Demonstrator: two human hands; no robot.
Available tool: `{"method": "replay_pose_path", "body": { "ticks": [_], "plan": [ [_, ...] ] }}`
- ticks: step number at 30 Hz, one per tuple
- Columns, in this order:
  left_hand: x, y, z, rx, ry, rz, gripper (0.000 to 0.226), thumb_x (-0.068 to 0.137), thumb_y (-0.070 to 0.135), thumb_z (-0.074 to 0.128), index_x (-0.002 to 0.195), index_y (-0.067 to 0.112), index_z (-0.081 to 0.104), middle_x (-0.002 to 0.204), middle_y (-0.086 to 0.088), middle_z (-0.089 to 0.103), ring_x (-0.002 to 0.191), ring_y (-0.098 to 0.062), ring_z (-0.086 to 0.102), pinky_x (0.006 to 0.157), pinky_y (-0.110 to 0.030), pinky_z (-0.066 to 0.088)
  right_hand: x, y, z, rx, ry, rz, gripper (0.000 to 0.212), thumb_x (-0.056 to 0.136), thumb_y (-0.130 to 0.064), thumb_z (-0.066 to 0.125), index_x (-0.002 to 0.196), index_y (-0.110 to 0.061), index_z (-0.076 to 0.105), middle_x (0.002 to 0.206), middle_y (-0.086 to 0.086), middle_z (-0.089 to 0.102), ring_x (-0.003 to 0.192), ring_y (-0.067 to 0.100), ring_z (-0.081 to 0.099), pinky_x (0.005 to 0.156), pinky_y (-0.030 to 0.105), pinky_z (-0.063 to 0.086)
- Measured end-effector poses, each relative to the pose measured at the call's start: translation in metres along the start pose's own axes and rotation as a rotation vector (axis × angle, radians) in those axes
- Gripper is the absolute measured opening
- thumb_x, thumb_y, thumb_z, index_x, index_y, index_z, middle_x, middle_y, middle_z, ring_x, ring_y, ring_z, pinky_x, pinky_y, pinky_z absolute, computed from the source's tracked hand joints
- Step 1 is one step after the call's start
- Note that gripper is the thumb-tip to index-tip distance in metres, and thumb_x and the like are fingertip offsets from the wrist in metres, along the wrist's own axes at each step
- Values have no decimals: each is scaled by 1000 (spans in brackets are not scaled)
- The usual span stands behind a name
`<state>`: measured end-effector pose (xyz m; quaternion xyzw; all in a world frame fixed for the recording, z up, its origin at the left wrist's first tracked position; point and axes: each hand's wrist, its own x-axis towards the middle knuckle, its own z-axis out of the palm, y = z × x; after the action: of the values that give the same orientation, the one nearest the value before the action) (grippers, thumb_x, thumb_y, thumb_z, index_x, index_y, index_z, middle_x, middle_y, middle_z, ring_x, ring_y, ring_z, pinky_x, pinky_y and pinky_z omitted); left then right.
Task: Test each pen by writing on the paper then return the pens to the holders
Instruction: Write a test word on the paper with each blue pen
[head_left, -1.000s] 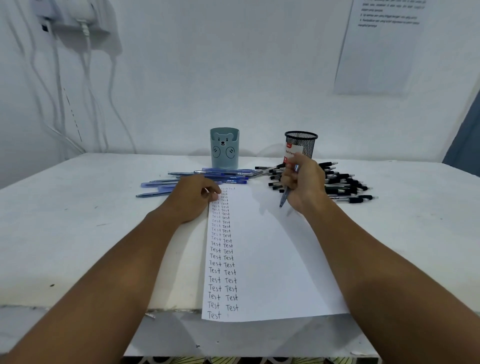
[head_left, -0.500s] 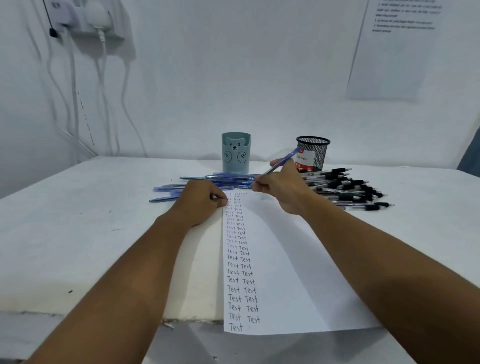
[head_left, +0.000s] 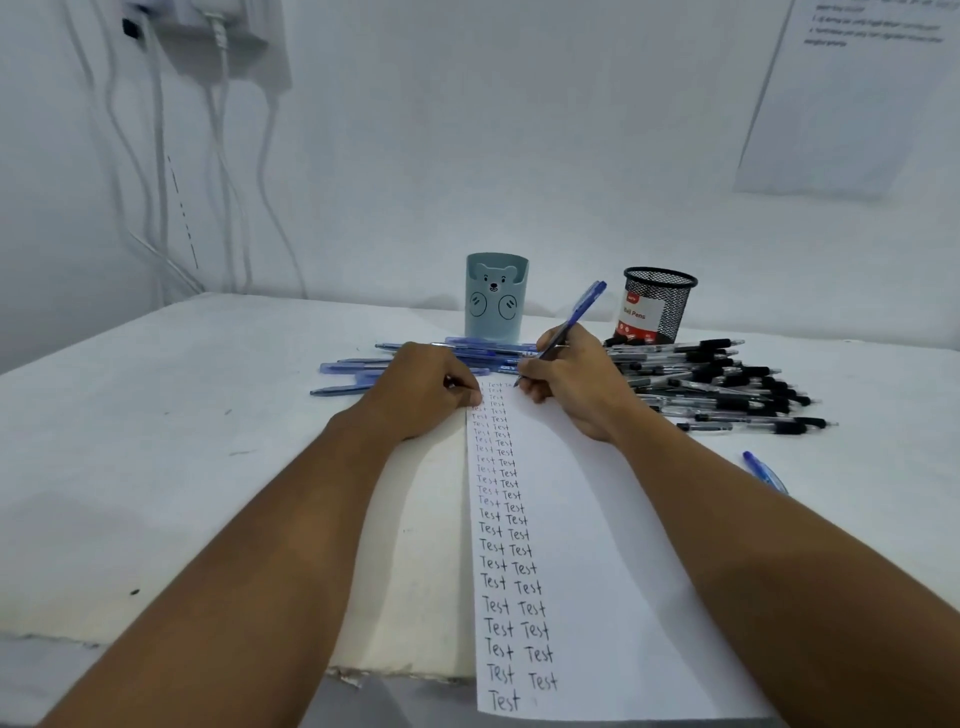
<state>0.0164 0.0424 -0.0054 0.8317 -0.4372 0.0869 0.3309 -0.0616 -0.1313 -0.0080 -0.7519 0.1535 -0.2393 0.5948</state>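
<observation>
Since the earlier frame, right hand (head_left: 576, 382) has brought the blue pen (head_left: 569, 327) down to the top of the paper (head_left: 597, 519); the tip now sits at the head of a third column, beside the two columns of "Test". Grip of this hand is closed around the pen barrel, whose cap end tilts toward 1 o'clock. Left hand (head_left: 426, 389) rests on the paper's left edge with fingers curled under, pressing the sheet to the surface (head_left: 182, 441); it holds nothing.

Paper lies lengthwise at the centre, its near end overhanging the surface edge at 6 o'clock. Bear pen holder (head_left: 496, 296) stands at 12 o'clock, with loose blue pens (head_left: 395, 364) lying before it toward 11 o'clock. Black mesh holder (head_left: 657, 306) stands at 1 o'clock, with a heap of black pens (head_left: 727, 387) spread toward 2 o'clock. One stray blue pen (head_left: 763, 472) lies alone at 3 o'clock.
</observation>
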Motion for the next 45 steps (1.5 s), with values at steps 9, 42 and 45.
{"method": "replay_pose_path", "body": {
  "ticks": [9,42,45],
  "plan": [
    [-3,4,1,-12,5,-10,10,83,14,75,91,11,78,74,8,60,66,5,51,62,1,32,-1,0,2,50,-16,-10,29,86,11,65,92,-9,44,76,22,62,60,28,61,64,36,54],
    [-3,-1,3,-21,10,-2,11,83,15,74,93,11,78,83,3,66,78,-8,55,68,-11,34,-4,-2,2,-98,-19,-18,25,89,4,64,91,-12,45,77,18,64,63,26,62,66,34,53],
    [-3,0,3,-10,3,1,12,84,16,73,94,12,78,86,2,67,80,-9,55,71,-12,33,-4,-2,2,-143,-9,-30,24,89,1,64,92,-14,45,80,17,66,63,23,63,67,32,55]
  ]
}}
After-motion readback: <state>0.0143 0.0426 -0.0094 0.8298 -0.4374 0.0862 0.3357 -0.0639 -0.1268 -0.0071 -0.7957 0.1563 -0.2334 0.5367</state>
